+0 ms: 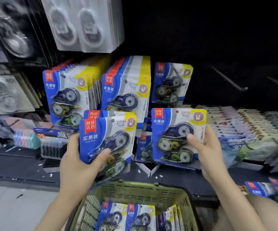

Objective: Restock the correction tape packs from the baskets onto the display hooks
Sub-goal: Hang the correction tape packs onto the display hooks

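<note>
Well above the left hand (78, 162) hung blurred grey packs (85, 25); black packs (15, 30) and pale packs (3, 92) hung further left. Pastel cases (27, 139) lay just left of that grip. Right of the right hand (208, 147), pastel packets (245, 124) lay in rows.

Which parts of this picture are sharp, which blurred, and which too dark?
Head view: the two packs in the left hand and the blue pack in the right hand are fairly sharp; the white packs top left are smeared by blur; the upper right is nearly black, its bare hook barely showing; edges bend from the wide lens.
</note>
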`<action>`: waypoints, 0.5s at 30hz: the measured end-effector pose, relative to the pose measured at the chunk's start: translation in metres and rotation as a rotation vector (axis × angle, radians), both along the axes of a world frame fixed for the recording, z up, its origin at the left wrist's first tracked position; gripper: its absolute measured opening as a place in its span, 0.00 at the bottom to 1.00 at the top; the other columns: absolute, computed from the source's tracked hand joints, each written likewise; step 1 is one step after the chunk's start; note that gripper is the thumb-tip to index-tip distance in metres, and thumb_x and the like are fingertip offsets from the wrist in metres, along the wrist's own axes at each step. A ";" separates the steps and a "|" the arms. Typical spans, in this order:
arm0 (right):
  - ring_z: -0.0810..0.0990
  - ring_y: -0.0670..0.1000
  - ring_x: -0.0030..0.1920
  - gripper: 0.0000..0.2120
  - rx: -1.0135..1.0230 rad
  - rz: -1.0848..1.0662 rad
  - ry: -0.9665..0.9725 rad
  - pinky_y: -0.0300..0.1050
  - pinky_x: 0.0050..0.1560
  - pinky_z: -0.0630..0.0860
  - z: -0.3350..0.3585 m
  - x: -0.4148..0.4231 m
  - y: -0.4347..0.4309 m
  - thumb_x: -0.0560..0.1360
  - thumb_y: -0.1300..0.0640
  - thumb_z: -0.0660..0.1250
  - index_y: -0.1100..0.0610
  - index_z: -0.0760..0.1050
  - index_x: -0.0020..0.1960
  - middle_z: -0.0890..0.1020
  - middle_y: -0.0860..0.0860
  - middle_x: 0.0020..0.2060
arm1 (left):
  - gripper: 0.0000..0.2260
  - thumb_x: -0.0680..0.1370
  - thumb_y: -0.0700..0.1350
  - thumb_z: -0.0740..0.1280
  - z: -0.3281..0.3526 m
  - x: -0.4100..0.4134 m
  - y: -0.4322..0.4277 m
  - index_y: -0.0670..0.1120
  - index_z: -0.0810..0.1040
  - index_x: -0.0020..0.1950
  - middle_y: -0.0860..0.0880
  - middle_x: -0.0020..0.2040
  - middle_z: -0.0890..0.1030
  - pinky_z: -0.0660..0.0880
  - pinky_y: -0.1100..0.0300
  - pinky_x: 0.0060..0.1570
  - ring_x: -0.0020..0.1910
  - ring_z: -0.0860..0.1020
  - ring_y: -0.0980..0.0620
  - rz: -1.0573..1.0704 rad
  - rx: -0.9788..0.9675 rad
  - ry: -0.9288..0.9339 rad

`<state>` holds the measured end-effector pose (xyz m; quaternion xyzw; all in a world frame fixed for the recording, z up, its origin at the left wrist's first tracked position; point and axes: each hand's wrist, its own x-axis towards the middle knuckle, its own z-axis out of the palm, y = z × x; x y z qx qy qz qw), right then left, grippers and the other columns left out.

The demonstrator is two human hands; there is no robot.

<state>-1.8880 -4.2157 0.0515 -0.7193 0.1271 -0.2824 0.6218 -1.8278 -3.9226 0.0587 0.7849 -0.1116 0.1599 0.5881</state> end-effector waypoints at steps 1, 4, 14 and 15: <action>0.79 0.47 0.61 0.19 -0.001 -0.015 -0.037 0.48 0.58 0.77 0.013 0.001 -0.005 0.78 0.64 0.67 0.46 0.73 0.65 0.80 0.47 0.61 | 0.20 0.59 0.65 0.69 0.009 0.004 -0.006 0.66 0.69 0.49 0.70 0.44 0.78 0.71 0.62 0.41 0.42 0.77 0.67 -0.008 -0.019 -0.035; 0.79 0.45 0.60 0.19 -0.036 -0.022 -0.112 0.43 0.56 0.76 0.046 0.007 -0.014 0.78 0.64 0.67 0.44 0.72 0.63 0.80 0.45 0.60 | 0.21 0.61 0.63 0.70 0.037 0.014 -0.022 0.60 0.69 0.49 0.70 0.45 0.78 0.72 0.65 0.43 0.43 0.77 0.68 -0.046 -0.068 -0.107; 0.82 0.43 0.54 0.18 0.015 -0.075 -0.099 0.46 0.54 0.77 0.073 0.034 -0.024 0.76 0.65 0.68 0.46 0.74 0.59 0.82 0.47 0.56 | 0.23 0.63 0.62 0.76 0.084 0.043 -0.052 0.60 0.70 0.52 0.67 0.46 0.79 0.74 0.60 0.47 0.46 0.79 0.63 -0.069 -0.089 -0.184; 0.82 0.46 0.55 0.17 0.011 -0.090 -0.098 0.50 0.56 0.78 0.072 0.033 -0.026 0.76 0.65 0.68 0.46 0.74 0.59 0.82 0.48 0.56 | 0.25 0.64 0.60 0.79 0.085 0.045 -0.053 0.58 0.70 0.53 0.68 0.46 0.79 0.73 0.61 0.47 0.46 0.78 0.64 -0.066 -0.087 -0.184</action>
